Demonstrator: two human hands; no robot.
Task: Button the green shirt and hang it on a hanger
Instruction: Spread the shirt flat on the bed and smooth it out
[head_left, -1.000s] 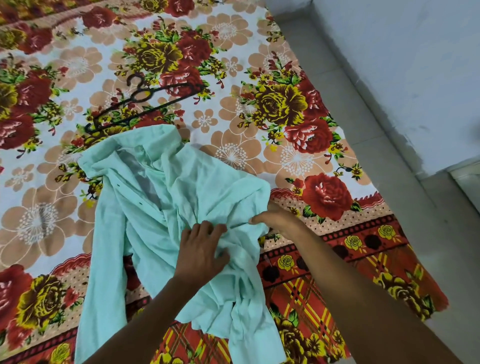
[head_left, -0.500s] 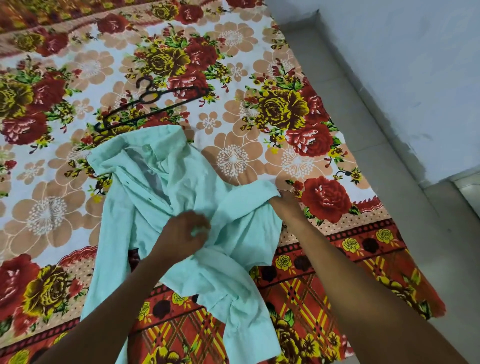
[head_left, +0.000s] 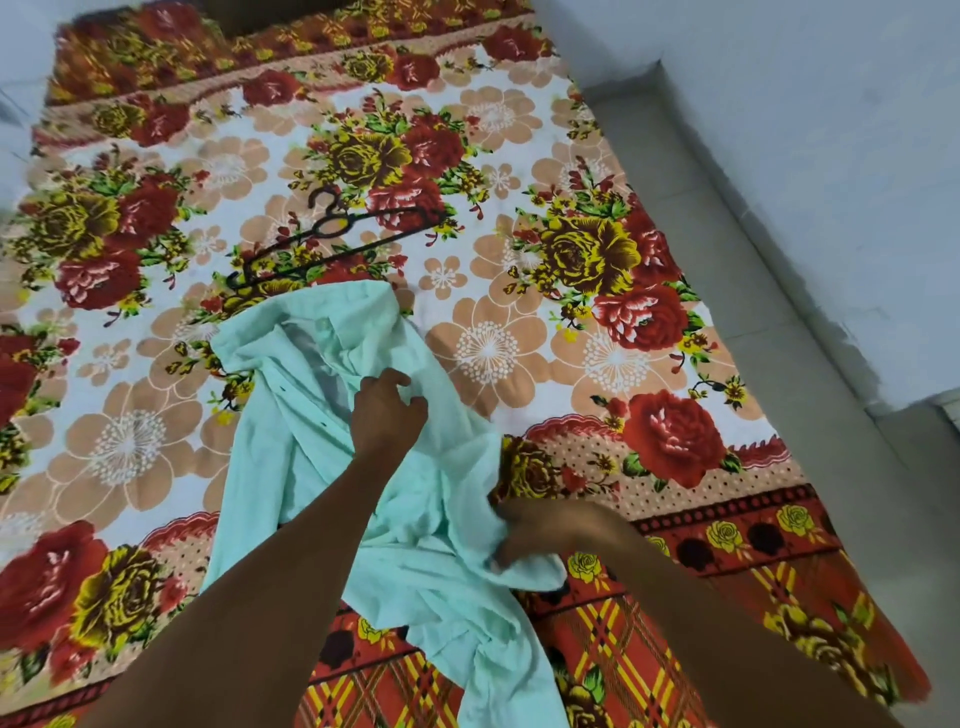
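1. Head view, looking down: we see a bed covered by a floral bedsheet (head_left: 519, 332), with red and yellow roses on a pale ground and a red checked border along the lower edge of the frame.
2. The green shirt (head_left: 311, 467), pale mint in colour, lies crumpled in the lower centre of the frame. Its collar end points up toward the middle, and loose folds trail off the bed's near edge at the bottom.
3. The shirt's front is open; a few small dark buttons show along one edge, left of centre. We judge that no buttons are fastened yet.
4. Our left hand (head_left: 387, 415) sits at the centre of the frame, on the upper chest of the shirt. Its fingers are curled, and they appear to gather or pinch a fold of fabric, likely to find the front edge.
5. Our right hand (head_left: 540, 530) is at lower right of centre, blurred. It seems to hold the shirt's right edge, probably to spread the cloth flat; the exact finger shape we cannot tell.
6. A black hanger (head_left: 332, 244) lies flat on the bedsheet, upper centre-left, just beyond the collar and apart from both hands. It probably waits there for the hanging step.
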